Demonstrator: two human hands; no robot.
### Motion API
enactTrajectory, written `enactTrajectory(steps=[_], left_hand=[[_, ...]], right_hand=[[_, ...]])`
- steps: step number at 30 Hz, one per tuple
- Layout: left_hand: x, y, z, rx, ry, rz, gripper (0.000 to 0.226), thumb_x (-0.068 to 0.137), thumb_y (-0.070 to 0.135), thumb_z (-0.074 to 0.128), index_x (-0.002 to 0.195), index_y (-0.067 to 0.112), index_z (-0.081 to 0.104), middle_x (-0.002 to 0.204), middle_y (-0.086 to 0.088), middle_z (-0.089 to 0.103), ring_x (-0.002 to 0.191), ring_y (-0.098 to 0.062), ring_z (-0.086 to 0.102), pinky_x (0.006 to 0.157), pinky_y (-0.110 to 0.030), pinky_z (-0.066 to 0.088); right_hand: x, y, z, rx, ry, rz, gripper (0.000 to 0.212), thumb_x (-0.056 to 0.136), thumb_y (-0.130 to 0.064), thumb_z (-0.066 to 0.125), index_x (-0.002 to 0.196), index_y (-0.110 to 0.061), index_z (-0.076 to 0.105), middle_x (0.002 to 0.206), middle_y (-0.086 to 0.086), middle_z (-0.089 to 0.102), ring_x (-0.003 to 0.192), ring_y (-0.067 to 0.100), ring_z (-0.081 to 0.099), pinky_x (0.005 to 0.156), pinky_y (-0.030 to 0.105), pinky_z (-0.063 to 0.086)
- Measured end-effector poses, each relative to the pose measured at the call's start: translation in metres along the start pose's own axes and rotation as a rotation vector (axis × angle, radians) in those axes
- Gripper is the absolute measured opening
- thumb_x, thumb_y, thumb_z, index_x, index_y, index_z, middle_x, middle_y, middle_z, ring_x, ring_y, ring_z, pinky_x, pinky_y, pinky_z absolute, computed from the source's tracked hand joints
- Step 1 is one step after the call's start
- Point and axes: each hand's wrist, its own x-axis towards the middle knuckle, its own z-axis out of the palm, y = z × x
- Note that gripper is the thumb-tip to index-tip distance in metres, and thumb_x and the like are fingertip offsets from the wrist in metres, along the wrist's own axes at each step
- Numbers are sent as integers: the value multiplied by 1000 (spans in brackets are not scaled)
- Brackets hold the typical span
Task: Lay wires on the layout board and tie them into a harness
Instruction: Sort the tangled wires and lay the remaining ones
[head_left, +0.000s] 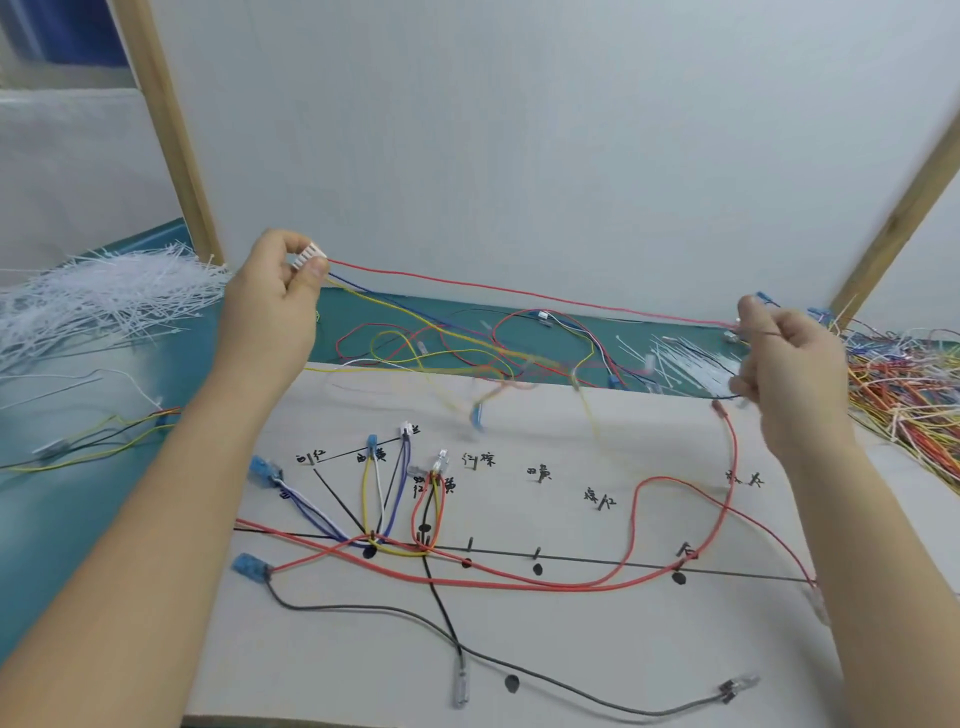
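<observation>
Red wire (519, 292) taut between hands; right end blurred.

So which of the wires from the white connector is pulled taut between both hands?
The red wire: it runs straight from the white connector to the right hand, while the blue and yellow sag.

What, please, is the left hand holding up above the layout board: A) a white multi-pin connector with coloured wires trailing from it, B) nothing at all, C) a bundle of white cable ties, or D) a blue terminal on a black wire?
A: the left hand pinches a white connector in its fingers, and a red wire stretches from it across to the right hand.
</observation>
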Motion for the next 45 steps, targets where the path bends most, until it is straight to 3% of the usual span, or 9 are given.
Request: enactTrajectory(steps=[6, 13, 21, 26, 29, 32, 36, 40, 45], left_hand=[[3, -5, -1, -86, 13, -50, 2, 96, 20, 45, 97, 22, 45, 67, 5, 47, 58, -7, 41, 56, -21, 33], [5, -7, 2, -178, 24, -90, 2, 96, 22, 45, 98, 21, 45, 66, 6, 48, 53, -9, 39, 47, -22, 32], [6, -7, -4, -235, 41, -202, 6, 96, 23, 44, 91, 26, 45, 64, 3, 46, 48, -8, 36, 48, -25, 26], [1, 12, 4, -330, -48, -211, 19, 97, 20, 42, 81, 30, 43, 62, 1, 42, 33, 0, 28, 37, -15, 22], [-2, 22, 8, -370, -65, -205, 20, 98, 19, 42, 81, 29, 43, 62, 2, 41, 33, 0, 26, 34, -12, 19], [-4, 28, 8, -405, -77, -210, 19, 98, 18, 42, 82, 28, 43, 62, 2, 40, 34, 1, 25, 34, -11, 19], [-5, 33, 7, -424, -96, -217, 19, 99, 17, 41, 82, 27, 43, 63, 1, 39, 33, 1, 25, 34, -11, 19], [-5, 33, 4, -424, -113, -211, 20, 99, 16, 42, 82, 26, 42, 62, 1, 38, 31, 0, 25, 33, -10, 19], [-1, 21, 1, -253, -62, -173, 12, 97, 20, 44, 87, 27, 44, 63, 2, 44, 40, -2, 33, 44, -22, 24]], right_hand=[[-3, 8, -7, -723, -270, -385, 10, 77, -41, 70, 74, -32, 68, 67, -1, 51, 65, 14, 44, 58, 29, 28], [-9, 2, -7, -499, -746, -80, 8, 62, -35, 81, 64, -30, 75, 61, -12, 64, 54, -5, 53, 53, 6, 38], [-2, 13, -5, -747, -512, -165, 12, 80, -16, 62, 69, -11, 58, 56, -9, 50, 52, 8, 41, 49, 22, 33], [-17, -1, 10, -613, -620, -200, 35, 80, -26, 69, 108, -39, 53, 114, -17, 49, 102, 6, 48, 82, 20, 34], [-42, -28, 30, -431, -505, -562, 28, 78, -15, 72, 84, -35, 54, 93, -17, 54, 83, 4, 50, 72, 10, 35], [-67, -49, 42, -350, -780, -663, 18, 76, -17, 70, 73, -31, 60, 71, -20, 59, 63, 5, 52, 59, 8, 38], [-68, -31, 56, -720, -800, -756, 18, 88, -17, 63, 101, -27, 68, 99, -21, 59, 59, -3, 47, 62, 12, 34], [-52, -8, 56, -918, -655, -618, 20, 91, -21, 59, 107, -26, 69, 106, -7, 67, 87, 13, 59, 77, 27, 43], [-34, -2, 44, -716, -372, -463, 12, 86, -14, 58, 87, -19, 69, 69, -8, 63, 62, 10, 53, 61, 30, 38]])
